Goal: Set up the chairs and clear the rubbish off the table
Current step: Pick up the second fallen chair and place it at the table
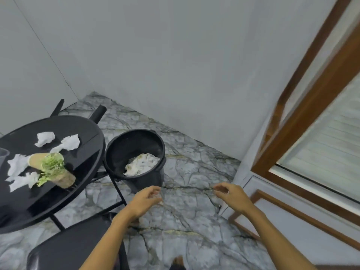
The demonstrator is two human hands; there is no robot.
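While held out over the marble floor (194, 221), left hand (145, 199) and right hand (232, 195) well apart, both in mid-air, touching nothing. Left hand loosely curled, fingers bent inward with a gap between fingertips and thumb, nothing visibly gripped. Right hand likewise half-curled, thumb and forefinger brought close together near the tips; cannot tell whether anything tiny pinched there. Just beyond the left hand, on the floor, a black bucket (136, 152), upright, with a crumpled pale wad (141, 164) lying at its bottom. Beside the bucket, to the left, a round black table (81, 133), its edge just beside the bucket's rim. On the tabletop, several crumpled white tissues: one (45, 138) and another (70, 142) toward the far side, two more (16, 166) (24, 181) nearer the left edge. Among them, a small potted plant (53, 169) tipped over on its side, green leaves spilling toward the tissues. At the far left edge, part of a clear cup (3, 158), mostly cut off. Below the table, near the left forearm, a black chair seat (74, 248). Behind the table, two dark chair legs (98, 113) sticking upward against the grey wall (175, 65). On the right, a wooden-framed window (311, 133).
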